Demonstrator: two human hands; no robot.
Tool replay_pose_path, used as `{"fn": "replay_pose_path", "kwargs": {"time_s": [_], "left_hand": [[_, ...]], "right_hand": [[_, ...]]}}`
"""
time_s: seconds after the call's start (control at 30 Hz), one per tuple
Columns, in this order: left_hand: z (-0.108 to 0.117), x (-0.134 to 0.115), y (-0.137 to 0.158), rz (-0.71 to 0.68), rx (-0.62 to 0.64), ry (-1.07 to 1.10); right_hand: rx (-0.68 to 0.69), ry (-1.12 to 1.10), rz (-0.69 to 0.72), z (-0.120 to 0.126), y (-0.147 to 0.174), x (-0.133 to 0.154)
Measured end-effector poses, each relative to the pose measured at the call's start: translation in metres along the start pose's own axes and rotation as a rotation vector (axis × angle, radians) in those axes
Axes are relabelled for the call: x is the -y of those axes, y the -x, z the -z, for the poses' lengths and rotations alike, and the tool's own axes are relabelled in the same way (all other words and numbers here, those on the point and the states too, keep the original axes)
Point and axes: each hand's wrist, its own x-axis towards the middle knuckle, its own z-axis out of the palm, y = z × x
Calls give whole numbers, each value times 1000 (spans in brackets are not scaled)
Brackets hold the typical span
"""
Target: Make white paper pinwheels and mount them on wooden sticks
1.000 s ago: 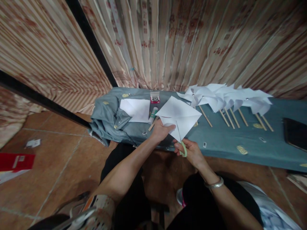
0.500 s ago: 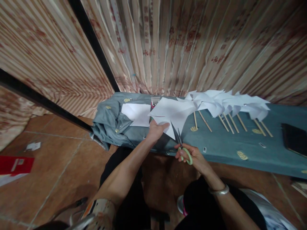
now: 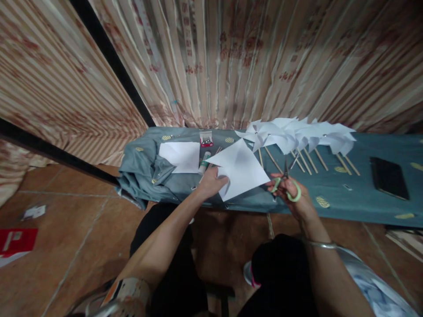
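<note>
My left hand [image 3: 211,181] pinches the left side of a white paper square [image 3: 243,169], thumb on top, holding it over the front of the table. A slit shows near the paper's left corner. In my right hand [image 3: 294,196] are scissors [image 3: 288,178] with pale green handles, their blades spread and pointing away from me. The scissors are apart from the paper, though my right fingertips are close to its right corner. Beyond my hands lie several white paper pinwheels [image 3: 297,134] on wooden sticks [image 3: 309,162], overlapping in a row.
Left on the blue-green tablecloth [image 3: 350,204] lies a stack of white paper [image 3: 180,157]. Beside it are a red box of pins [image 3: 206,139] and a glue stick [image 3: 204,163]. A black phone [image 3: 389,177] rests at the right. A dark pole [image 3: 115,61] stands before the curtain.
The scissors have moved right, away from the paper, and their blades have opened wider. The paper has turned in my left hand, uncovering the pin box and glue stick.
</note>
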Motion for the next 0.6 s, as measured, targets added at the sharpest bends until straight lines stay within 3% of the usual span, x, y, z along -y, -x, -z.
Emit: {"fn": "replay_pose_path", "kwargs": {"time_s": [0.13,0.27,0.37,0.47,0.6], "left_hand": [[-4,-5,7,-113,204,-262],[-8,-6,9,-79,244,-284],[-8,-7,8,-58,242,-152],[-7,-10,6,12,245,117],[-8,-14,5,120,90,395]], "right_hand": [[26,82,-2,-5,-5,0],[5,133,-58,-16,-6,-5],[11,98,-104,-22,-6,-9],[-58,29,-96,-23,-9,-13],[-230,-107,-3,-24,-15,-15]]}}
